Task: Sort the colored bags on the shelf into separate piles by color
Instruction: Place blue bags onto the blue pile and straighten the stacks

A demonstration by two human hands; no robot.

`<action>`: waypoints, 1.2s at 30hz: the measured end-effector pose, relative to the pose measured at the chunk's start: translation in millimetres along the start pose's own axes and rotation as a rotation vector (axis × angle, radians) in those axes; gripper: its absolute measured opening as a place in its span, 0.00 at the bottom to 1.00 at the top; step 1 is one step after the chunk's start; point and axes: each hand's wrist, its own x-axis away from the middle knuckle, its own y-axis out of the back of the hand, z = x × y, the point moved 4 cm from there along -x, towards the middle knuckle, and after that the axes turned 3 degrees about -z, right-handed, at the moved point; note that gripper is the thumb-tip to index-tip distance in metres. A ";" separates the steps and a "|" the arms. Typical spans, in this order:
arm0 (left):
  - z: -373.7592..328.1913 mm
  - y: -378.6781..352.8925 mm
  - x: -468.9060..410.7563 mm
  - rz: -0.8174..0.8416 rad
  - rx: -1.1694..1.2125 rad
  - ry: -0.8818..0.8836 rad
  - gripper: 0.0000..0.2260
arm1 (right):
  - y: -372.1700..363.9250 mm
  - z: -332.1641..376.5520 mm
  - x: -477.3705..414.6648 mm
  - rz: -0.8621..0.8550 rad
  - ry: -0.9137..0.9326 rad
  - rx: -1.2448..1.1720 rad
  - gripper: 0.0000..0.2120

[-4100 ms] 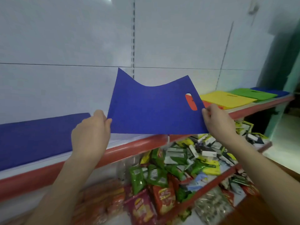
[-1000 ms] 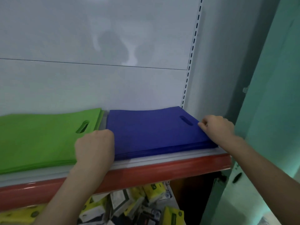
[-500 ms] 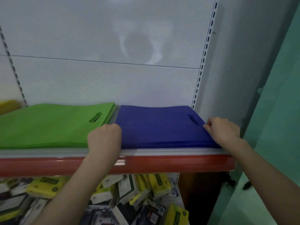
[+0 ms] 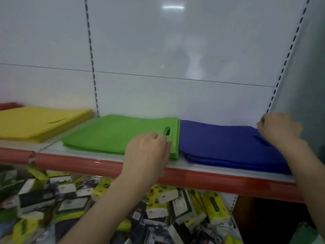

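Observation:
Three flat piles of bags lie side by side on the shelf: yellow at the left, green in the middle, blue at the right. My left hand rests with bent fingers on the right front corner of the green pile, close to its handle hole, and grips nothing. Blurred by motion, my right hand hovers with loosely curled fingers over the back right corner of the blue pile, next to its handle slot. It holds no bag.
The shelf has a red front lip and a white back wall. A grey side panel closes it on the right. A sliver of red shows behind the yellow pile. Below, a lower shelf holds several tissue packs.
The blue bag I carried now lies on the blue pile. My left hand has shifted left onto the green pile. My right hand has moved back along the blue pile's right edge. The view has swung left.

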 end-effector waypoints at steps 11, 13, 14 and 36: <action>75.6 35.2 16.1 0.062 0.028 -0.068 0.12 | 27.9 164.4 81.5 -0.068 0.197 -0.343 0.13; 104.8 53.3 25.9 0.106 -0.019 -0.060 0.13 | 34.7 213.2 95.0 -0.070 0.268 -0.416 0.12; 124.5 58.3 33.4 0.113 -0.048 -0.044 0.13 | 37.9 239.4 103.5 -0.063 0.305 -0.445 0.12; 538.7 286.0 253.1 0.242 -0.752 0.776 0.15 | 144.7 837.3 391.3 0.227 1.308 -1.160 0.11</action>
